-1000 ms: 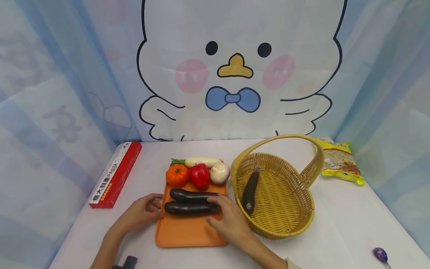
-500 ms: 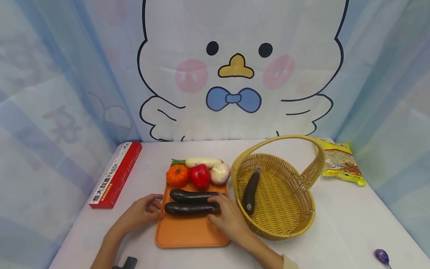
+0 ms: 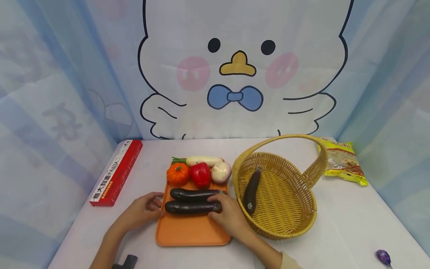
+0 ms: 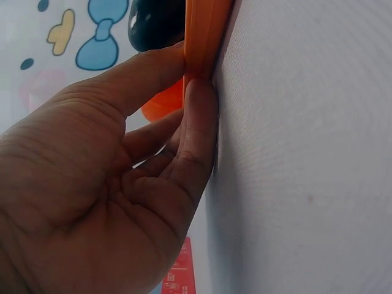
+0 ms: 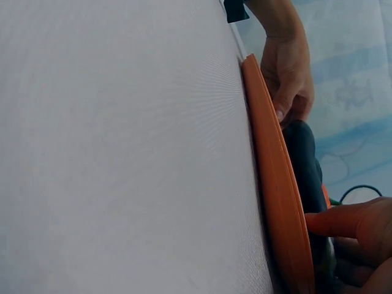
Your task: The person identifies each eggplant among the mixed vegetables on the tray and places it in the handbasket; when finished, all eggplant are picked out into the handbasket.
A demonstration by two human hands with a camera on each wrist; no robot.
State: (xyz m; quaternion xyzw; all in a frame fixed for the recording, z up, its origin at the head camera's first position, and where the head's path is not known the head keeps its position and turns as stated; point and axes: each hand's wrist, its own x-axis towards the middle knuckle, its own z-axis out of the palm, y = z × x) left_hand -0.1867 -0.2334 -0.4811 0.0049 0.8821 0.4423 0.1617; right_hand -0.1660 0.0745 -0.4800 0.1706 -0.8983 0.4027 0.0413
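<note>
An orange tray (image 3: 193, 235) lies on the table in the head view, bearing two dark eggplants side by side. My left hand (image 3: 142, 212) is at its left edge; in the left wrist view the thumb and fingers (image 4: 199, 122) pinch the rim. My right hand (image 3: 231, 216) has thumb and fingers round the right end of the nearer eggplant (image 3: 188, 207), which still lies on the tray. Behind it is the farther eggplant (image 3: 191, 194). An orange pumpkin (image 3: 178, 173), a red bell pepper (image 3: 200, 175), a white bulb (image 3: 221, 172) and a white radish (image 3: 203, 161) fill the tray's back.
Right of the tray stands a wicker basket (image 3: 279, 201) with a tall handle and another eggplant (image 3: 252, 190) inside. A red pasta box (image 3: 117, 173) lies at the left, a yellow food packet (image 3: 344, 162) at the back right, and a purple spoon (image 3: 383, 257) at the front right.
My right thumb and fingers have closed slightly on the nearer eggplant's right end. The left hand stays at the tray's edge, and the head view has shifted a little.
</note>
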